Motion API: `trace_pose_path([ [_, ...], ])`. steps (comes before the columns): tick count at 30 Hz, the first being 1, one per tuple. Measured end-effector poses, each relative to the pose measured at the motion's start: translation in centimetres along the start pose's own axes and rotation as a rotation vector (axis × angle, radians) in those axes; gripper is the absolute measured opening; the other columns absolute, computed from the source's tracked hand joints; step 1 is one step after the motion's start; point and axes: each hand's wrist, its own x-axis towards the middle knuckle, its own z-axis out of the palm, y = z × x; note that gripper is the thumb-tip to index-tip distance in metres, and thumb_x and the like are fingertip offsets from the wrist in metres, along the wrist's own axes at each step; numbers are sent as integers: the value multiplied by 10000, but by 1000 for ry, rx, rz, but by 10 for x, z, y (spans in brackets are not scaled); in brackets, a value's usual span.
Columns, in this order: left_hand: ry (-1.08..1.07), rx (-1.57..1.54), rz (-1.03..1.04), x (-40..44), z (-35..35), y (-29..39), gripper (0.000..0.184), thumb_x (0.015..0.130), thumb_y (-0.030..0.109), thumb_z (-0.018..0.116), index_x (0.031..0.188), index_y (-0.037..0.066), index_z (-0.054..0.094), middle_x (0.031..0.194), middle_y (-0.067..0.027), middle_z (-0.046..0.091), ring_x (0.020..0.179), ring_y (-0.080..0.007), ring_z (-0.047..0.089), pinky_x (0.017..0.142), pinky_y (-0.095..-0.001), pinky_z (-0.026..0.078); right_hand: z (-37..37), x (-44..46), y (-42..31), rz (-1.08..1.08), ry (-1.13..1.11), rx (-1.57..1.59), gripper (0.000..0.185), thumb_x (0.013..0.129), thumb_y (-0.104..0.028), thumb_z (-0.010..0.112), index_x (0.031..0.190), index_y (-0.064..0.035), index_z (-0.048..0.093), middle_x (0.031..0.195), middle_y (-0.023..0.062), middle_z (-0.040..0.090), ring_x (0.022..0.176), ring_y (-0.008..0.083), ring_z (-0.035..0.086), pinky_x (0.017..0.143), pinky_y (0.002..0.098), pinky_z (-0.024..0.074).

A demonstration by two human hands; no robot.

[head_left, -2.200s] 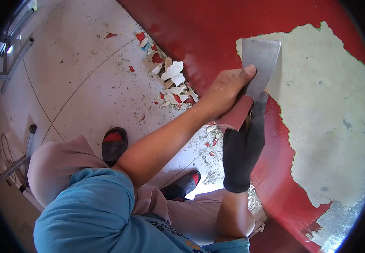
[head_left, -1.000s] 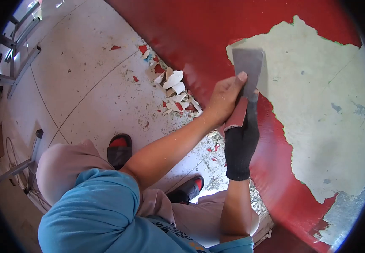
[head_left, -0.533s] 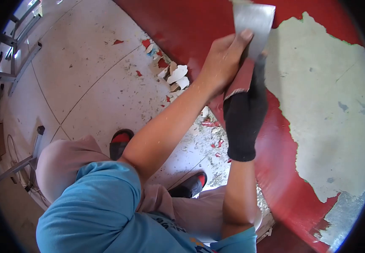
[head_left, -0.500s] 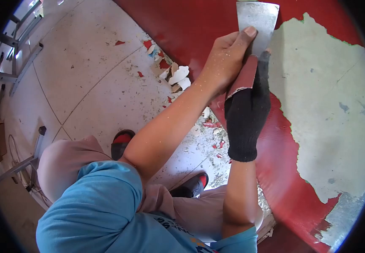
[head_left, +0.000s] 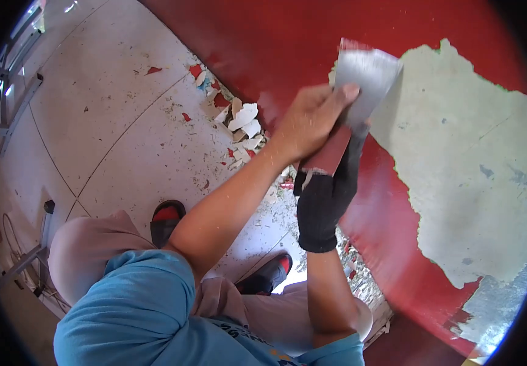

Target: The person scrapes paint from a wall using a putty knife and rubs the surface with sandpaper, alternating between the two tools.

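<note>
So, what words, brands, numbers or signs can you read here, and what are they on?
"SS", probably: dark lettering on the blue T-shirt; its other characters are too small, blurred or folded away to read.
Orange print on that shirt: unreadable.
Scraper: no marking I can make out.
Nothing else legible.

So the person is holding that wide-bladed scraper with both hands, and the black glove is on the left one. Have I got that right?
Not quite: the head view shows the black glove on the right hand; the left hand is bare. Both hands do hold the wide-bladed scraper.
</note>
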Motion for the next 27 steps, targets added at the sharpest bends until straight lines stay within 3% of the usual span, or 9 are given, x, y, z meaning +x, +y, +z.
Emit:
trace_pose_path([
  [4,36,81,15,1,-7,-12,475,893,477,546,876,10,632,754,-43,635,673,-88,581,627,-236,472,3,1,15,-79,-43,-45,522,915,-56,392,1399,69,241,1481,178,249,1361,220,245,1084,322,212],
  [6,81,69,23,6,-16,-20,521,882,524,531,874,12,631,720,-47,619,640,-98,572,626,-240,472,3,-3,23,-140,-24,-111,524,916,-58,381,1412,39,242,1417,188,373,1155,203,505,959,308,389],
  [7,228,148,106,12,-23,-21,556,878,558,507,857,16,627,703,-54,610,618,-113,570,609,-243,472,0,-10,14,86,-59,124,520,914,-39,409,1415,-1,278,1175,155,579,753,123,566,691,267,474],
  [10,472,-136,-85,22,-44,-24,656,863,657,415,786,37,613,671,-74,595,570,-149,566,548,-262,468,-16,-13,26,-100,-144,-144,506,913,-21,448,1404,-30,328,925,87,606,565,71,428,527,235,415],
  [14,408,-157,-2,26,-43,-29,685,873,670,359,735,48,611,684,-70,603,584,-157,578,539,-291,470,-34,-12,21,8,-11,-23,455,914,-18,472,1360,19,385,827,65,550,647,89,470,590,233,432],
  [16,66,111,13,19,-23,-21,666,893,634,366,785,25,611,707,-67,613,601,-158,583,550,-290,470,-41,-12,22,-189,31,-258,465,909,-9,464,1363,29,370,803,51,530,653,94,466,595,230,423],
  [18,-39,56,-51,10,-9,-10,533,916,508,469,821,10,632,781,-71,655,735,-135,613,682,-252,452,-42,-15,6,169,35,101,500,903,-1,457,1385,28,326,815,47,532,637,88,461,585,231,419],
  [21,-370,-121,-180,8,-3,1,387,928,344,536,990,-30,612,865,-130,663,804,-197,662,721,-309,538,-46,-15,-3,142,-37,39,542,903,-1,442,1412,21,257,808,50,532,622,79,450,551,229,408],
  [27,-160,138,-149,9,11,11,404,914,384,554,918,-9,647,785,-62,643,662,-94,598,594,-245,489,-38,-14,-31,192,-60,196,597,894,14,412,1441,4,174,925,87,531,592,62,417,489,219,383],
])
